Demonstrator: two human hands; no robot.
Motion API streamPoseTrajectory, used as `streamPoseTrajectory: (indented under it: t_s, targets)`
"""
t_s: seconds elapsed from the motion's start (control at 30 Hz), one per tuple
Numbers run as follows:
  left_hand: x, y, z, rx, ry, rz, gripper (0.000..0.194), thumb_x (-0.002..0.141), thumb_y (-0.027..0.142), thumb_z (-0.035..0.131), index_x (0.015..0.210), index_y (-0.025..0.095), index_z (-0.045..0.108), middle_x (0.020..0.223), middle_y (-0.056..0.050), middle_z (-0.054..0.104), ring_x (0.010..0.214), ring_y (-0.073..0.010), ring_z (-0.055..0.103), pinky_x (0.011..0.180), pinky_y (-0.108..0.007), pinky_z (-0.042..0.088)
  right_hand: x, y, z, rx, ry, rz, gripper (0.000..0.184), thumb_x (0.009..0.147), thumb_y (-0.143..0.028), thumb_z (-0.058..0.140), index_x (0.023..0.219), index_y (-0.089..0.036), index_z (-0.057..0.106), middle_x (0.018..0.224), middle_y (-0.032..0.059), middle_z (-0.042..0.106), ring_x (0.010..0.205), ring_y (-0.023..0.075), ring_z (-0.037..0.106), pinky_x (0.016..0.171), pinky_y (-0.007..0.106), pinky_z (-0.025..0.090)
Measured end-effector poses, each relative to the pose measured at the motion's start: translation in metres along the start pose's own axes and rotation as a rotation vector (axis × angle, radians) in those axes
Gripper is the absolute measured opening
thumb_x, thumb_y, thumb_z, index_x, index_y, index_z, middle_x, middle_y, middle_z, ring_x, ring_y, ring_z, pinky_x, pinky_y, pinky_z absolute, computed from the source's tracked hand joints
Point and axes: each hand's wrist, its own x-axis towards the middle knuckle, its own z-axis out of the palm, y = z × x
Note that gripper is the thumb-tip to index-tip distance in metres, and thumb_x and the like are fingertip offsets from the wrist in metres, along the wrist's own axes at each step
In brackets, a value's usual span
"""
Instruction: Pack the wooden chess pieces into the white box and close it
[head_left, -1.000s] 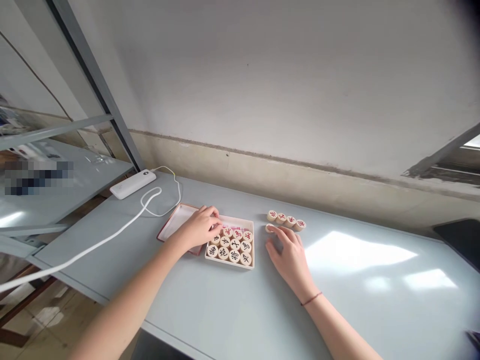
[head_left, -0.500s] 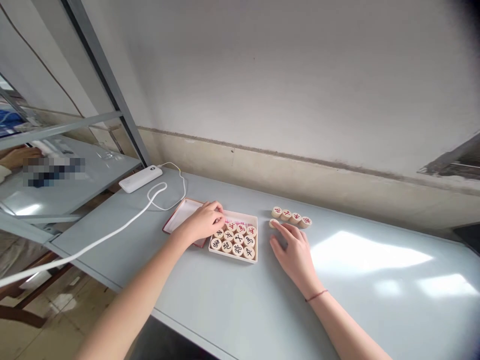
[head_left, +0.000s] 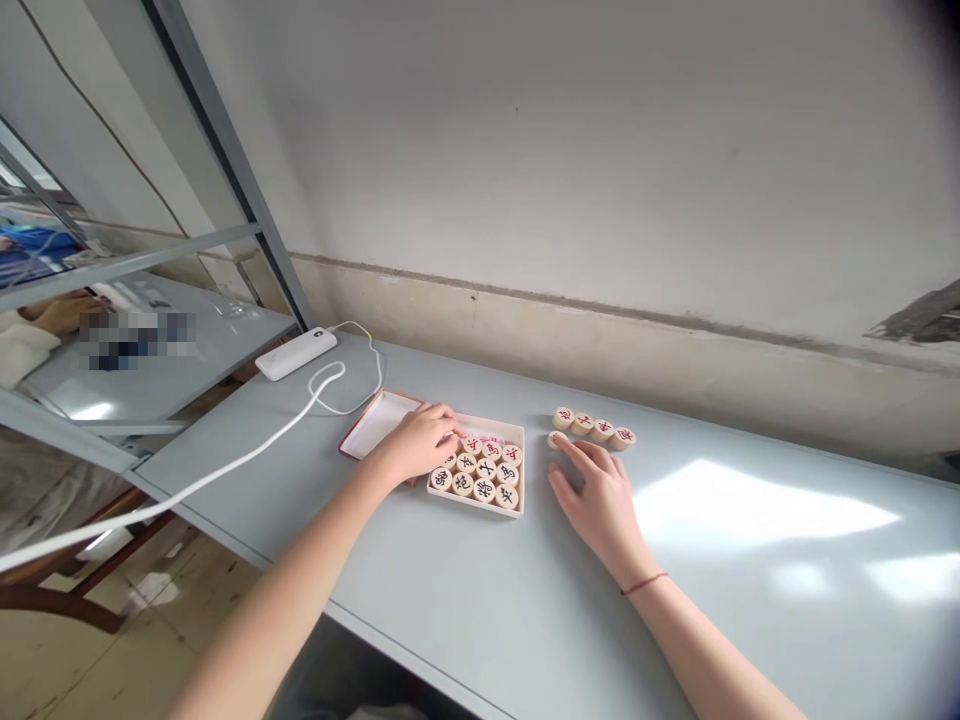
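Observation:
A white box (head_left: 519, 505) holds several rows of Chinese chess pieces (head_left: 485, 468) with black and red characters. My left hand (head_left: 421, 440) rests over the box's left side, thumb and fingers curled together above the pieces. Whatever lies between those fingertips is hidden. On the table to the right of the box, my right hand (head_left: 600, 500) touches the top of a single piece (head_left: 554, 440) with its index fingertip. Its thumb stands apart from the piece. Behind that piece is a short row of red-character pieces (head_left: 592, 426), set side by side.
The box lid (head_left: 375, 425) lies left of the box, partly under my left hand. A white power bank (head_left: 297, 354) with a white cable (head_left: 247, 460) is at the table's far left. A metal frame (head_left: 225, 150) rises there. Another person's hand (head_left: 71, 312) is at a neighbouring table.
The whole view has shifted slightly, with the table appearing further right. My left hand stays at the box and my right fingertip stays on the single piece.

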Motion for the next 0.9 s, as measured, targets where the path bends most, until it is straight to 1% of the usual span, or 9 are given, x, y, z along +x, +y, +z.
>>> streamPoseTrajectory:
  t_s: [0.2,0.3,0.37,0.47,0.53,0.6,0.67,0.8,0.9]
  targets:
    - [-0.001,0.001,0.003,-0.018,0.032,-0.012,0.019,0.085,0.018,0.05,0.087,0.023,0.068,0.094,-0.002,0.067,0.102,-0.024,0.054,0.093,-0.04,0.041,-0.001,0.001,0.001,-0.021,0.008,-0.023,0.038,0.083,-0.032,0.047,0.116,-0.021,0.065,0.109,0.0106,0.062,0.1,0.0287,0.053,0.088,0.047,0.047]
    - [-0.002,-0.001,0.003,-0.045,0.063,-0.01,0.016,0.085,0.019,0.052,0.087,0.023,0.067,0.092,-0.002,0.067,0.101,-0.0236,0.055,0.092,-0.04,0.041,0.0,0.002,0.002,-0.027,0.016,-0.029,0.038,0.083,-0.031,0.047,0.116,-0.021,0.063,0.109,0.0103,0.062,0.099,0.0289,0.053,0.087,0.047,0.047]
    - [-0.002,-0.002,0.002,-0.071,0.093,-0.001,0.015,0.086,0.02,0.052,0.09,0.023,0.067,0.093,-0.002,0.067,0.1,-0.0226,0.056,0.091,-0.038,0.042,0.0,0.0,0.001,-0.018,0.049,-0.053,0.038,0.083,-0.031,0.047,0.117,-0.021,0.062,0.109,0.0107,0.062,0.099,0.0291,0.054,0.086,0.048,0.047]
    - [-0.004,0.003,-0.003,-0.115,0.156,0.018,0.018,0.091,0.023,0.048,0.099,0.022,0.064,0.101,-0.003,0.066,0.101,-0.0196,0.057,0.094,-0.034,0.042,0.001,-0.008,-0.005,0.017,0.157,-0.145,0.032,0.085,-0.029,0.048,0.114,-0.021,0.06,0.11,0.011,0.061,0.102,0.029,0.053,0.087,0.048,0.046]
    - [-0.005,0.013,-0.007,-0.185,0.193,0.047,0.02,0.093,0.026,0.046,0.104,0.022,0.063,0.104,-0.003,0.064,0.099,-0.0166,0.058,0.091,-0.03,0.044,0.0,-0.016,-0.01,0.056,0.209,-0.235,0.028,0.087,-0.027,0.05,0.113,-0.022,0.059,0.109,0.0105,0.062,0.103,0.0278,0.053,0.088,0.047,0.046]
    - [-0.006,0.029,-0.009,-0.323,0.201,0.099,0.019,0.093,0.027,0.048,0.104,0.021,0.063,0.102,-0.003,0.062,0.09,-0.014,0.06,0.084,-0.026,0.047,-0.002,-0.024,-0.015,0.112,0.212,-0.321,0.027,0.087,-0.025,0.052,0.114,-0.021,0.057,0.106,0.0097,0.063,0.101,0.0263,0.055,0.087,0.045,0.047]
    - [-0.006,0.047,-0.008,-0.427,0.133,0.158,0.019,0.093,0.028,0.05,0.106,0.022,0.063,0.103,-0.002,0.062,0.085,-0.0124,0.06,0.078,-0.023,0.048,-0.004,-0.031,-0.019,0.18,0.178,-0.371,0.028,0.087,-0.024,0.055,0.114,-0.021,0.055,0.102,0.0084,0.065,0.098,0.0246,0.057,0.084,0.041,0.049]
    - [-0.002,0.074,0.0,-0.507,0.045,0.219,0.017,0.092,0.028,0.054,0.106,0.025,0.063,0.107,-0.001,0.062,0.087,-0.0128,0.061,0.08,-0.024,0.048,-0.006,-0.038,-0.023,0.298,0.123,-0.375,0.02,0.089,-0.019,0.052,0.108,-0.022,0.057,0.091,0.0052,0.066,0.086,0.0196,0.06,0.073,0.033,0.051]
    - [0.001,0.078,0.005,-0.528,0.056,0.242,0.019,0.093,0.027,0.052,0.109,0.025,0.061,0.11,-0.001,0.062,0.092,-0.0137,0.061,0.081,-0.024,0.049,-0.005,-0.037,-0.023,0.309,0.159,-0.32,0.014,0.089,-0.021,0.051,0.1,-0.021,0.06,0.083,0.0036,0.066,0.074,0.0167,0.06,0.064,0.028,0.049]
